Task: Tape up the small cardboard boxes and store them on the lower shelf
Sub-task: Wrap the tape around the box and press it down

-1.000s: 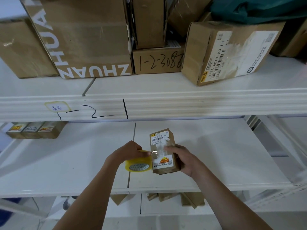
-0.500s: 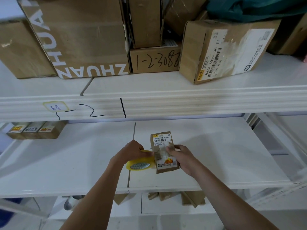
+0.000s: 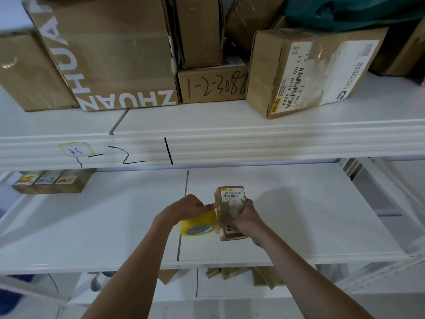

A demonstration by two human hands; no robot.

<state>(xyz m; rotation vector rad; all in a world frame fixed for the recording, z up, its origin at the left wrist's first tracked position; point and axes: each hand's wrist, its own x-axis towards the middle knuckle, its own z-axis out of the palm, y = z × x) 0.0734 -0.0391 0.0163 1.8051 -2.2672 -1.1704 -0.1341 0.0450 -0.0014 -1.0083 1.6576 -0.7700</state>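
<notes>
A small cardboard box [image 3: 230, 199] with a barcode label is held upright just above the white middle shelf [image 3: 310, 222]. My right hand [image 3: 246, 221] grips its right side and front. My left hand [image 3: 184, 209] holds a yellow tape roll [image 3: 199, 226] against the box's left side, fingers curled over the roll's top. A strip of clear tape lies across the box's front. Three small taped boxes [image 3: 50, 181] sit in a row at the shelf's far left.
The upper shelf [image 3: 230, 125] carries large cardboard boxes, one marked ZHUAN [image 3: 110, 54], one with handwritten numbers [image 3: 213, 85], one labelled [image 3: 310, 70]. Below the middle shelf, flat cardboard pieces [image 3: 230, 272] lie on a lower shelf. A shelf post [image 3: 391, 192] stands at right.
The box has been turned more upright and moved slightly right. My right hand has slid lower round it, and the tape roll now presses against its left side.
</notes>
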